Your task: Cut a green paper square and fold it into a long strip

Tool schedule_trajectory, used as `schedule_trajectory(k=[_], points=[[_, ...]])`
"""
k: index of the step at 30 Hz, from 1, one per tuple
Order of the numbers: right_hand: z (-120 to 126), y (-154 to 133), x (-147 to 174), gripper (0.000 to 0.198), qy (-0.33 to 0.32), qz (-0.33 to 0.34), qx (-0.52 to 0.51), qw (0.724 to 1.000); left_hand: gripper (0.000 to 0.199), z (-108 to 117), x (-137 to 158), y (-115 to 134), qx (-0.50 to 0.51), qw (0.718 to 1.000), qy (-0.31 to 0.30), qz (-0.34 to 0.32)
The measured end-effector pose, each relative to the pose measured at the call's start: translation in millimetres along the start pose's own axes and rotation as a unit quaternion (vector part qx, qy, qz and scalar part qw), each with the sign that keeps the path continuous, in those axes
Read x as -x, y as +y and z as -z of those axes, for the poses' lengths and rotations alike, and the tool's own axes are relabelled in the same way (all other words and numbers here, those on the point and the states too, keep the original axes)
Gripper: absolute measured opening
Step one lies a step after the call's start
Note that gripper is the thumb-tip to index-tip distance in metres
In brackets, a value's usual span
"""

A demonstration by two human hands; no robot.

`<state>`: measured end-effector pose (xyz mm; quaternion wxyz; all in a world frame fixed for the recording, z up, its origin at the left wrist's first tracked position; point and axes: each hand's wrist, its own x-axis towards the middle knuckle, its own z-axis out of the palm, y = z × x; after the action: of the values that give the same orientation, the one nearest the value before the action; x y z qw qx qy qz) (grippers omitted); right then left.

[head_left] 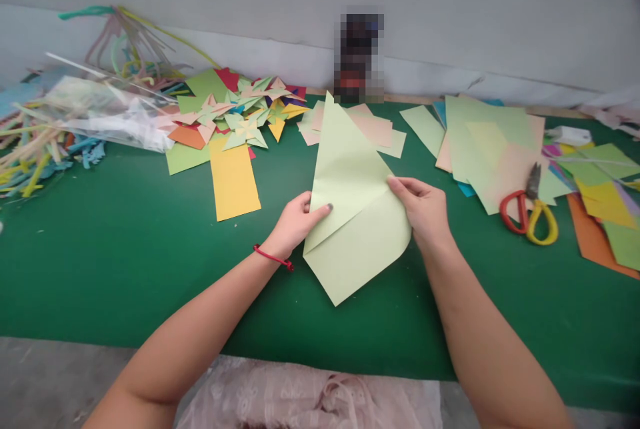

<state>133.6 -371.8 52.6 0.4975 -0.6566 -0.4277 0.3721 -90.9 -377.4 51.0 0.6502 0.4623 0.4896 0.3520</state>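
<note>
Paper [353,205], pale green, partly folded over, sharp tip at 12 o'clock.
Left hand [299,219] pinches its 9 o'clock edge, right hand [423,205] pinches at 2.

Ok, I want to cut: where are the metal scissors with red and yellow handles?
In the head view, the scissors lie right of the right hand, at the near edge of pale green and peach paper sheets.

The green sheet [357,249] partly hides the left hand [295,221]; pixelation obscures a dark object [356,55].
</note>
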Motion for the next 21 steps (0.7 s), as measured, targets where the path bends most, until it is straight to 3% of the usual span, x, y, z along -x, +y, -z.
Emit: schedule_trajectory(k=[3,8,21], points=[[1.8,-0.3,-1.1,0.031,0.015,0.005,-0.002,1.0,0.027,2.0,0.1,0.8,0.011,0.999,-0.023,0.019],[5.7,1.7,-5.6,0.027,0.048,0.008,-0.014,0.999,0.023,7.5,-3.5,-0.1,-0.049,0.998,0.015,0.022],[6.4,3.2,-7.4,0.029,0.054,0.007,-0.015,0.998,0.029,9.0,-3.2,2.1,-0.092,0.995,0.032,0.011]])
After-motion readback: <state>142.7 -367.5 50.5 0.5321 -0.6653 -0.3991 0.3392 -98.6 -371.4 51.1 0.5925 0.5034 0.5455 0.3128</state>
